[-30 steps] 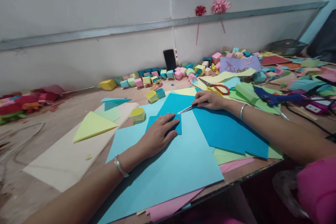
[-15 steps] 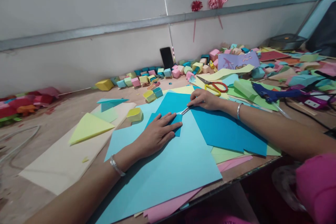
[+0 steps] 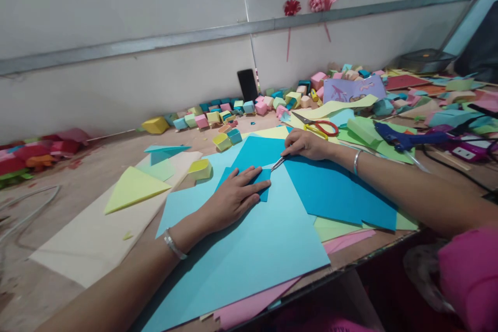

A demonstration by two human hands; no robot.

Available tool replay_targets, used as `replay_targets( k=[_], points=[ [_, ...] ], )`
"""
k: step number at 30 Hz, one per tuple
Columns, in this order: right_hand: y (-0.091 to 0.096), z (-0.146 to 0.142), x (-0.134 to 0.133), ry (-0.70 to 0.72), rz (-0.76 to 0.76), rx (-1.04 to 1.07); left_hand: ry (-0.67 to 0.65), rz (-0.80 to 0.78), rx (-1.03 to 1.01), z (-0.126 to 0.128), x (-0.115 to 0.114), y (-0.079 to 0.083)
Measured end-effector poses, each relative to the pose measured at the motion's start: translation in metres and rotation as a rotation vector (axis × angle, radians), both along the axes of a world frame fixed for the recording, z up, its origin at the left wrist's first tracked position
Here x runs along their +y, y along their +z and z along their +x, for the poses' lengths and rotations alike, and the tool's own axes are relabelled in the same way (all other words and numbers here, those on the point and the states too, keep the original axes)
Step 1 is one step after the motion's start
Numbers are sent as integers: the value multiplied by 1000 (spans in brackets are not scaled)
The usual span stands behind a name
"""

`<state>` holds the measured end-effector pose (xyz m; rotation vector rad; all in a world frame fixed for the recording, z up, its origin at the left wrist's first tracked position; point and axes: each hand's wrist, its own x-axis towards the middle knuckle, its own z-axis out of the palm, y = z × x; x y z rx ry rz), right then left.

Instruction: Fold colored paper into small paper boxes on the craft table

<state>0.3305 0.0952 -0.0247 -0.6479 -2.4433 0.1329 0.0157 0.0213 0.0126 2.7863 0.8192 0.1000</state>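
Observation:
My left hand lies flat with its fingers spread, pressing a small folded piece of blue paper onto a large light blue sheet. Between the fingertips of my right hand is a slim, pointed metal tool; its exact kind is hard to make out. The tool's tip rests at the upper right corner of the small blue piece. Under my right hand and forearm spreads a darker blue sheet. Most of the small piece is covered by my left hand.
Red and yellow scissors lie beyond my right hand. A blue glue gun sits at the right. Several paper cubes line the wall near a black phone. A folded yellow paper lies left, and the table edge is close.
My right hand and the metal tool have shifted very slightly to the right and up. My left hand keeps its place on the small blue piece.

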Motion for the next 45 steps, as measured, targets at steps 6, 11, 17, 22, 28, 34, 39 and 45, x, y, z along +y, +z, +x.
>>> replay_targets(
  k=[6, 11, 17, 22, 28, 34, 39, 45],
  points=[
    [3, -6, -5, 39, -13, -4, -2, -2, -3, 0, 1, -2],
    [5, -8, -7, 48, -21, 0, 1, -2, -3, 0, 1, -2],
    [6, -10, -9, 68, 9, -19, 7, -4, 24, -1, 2, -4],
    [6, -15, -11, 86, 19, -30, 26, 9, 9, -2, 3, -8],
    [8, -20, -16, 100, -3, -64, 27, 15, 39, -1, 3, -7],
    [11, -23, -21, 122, -30, -70, 39, 20, 68, 0, 3, -5],
    [12, -22, -20, 150, -47, -63, 35, 25, 68, 0, 2, -5],
    [9, -17, -16, 145, -77, -90, 30, 31, 49, 0, 2, -6]
  ],
)
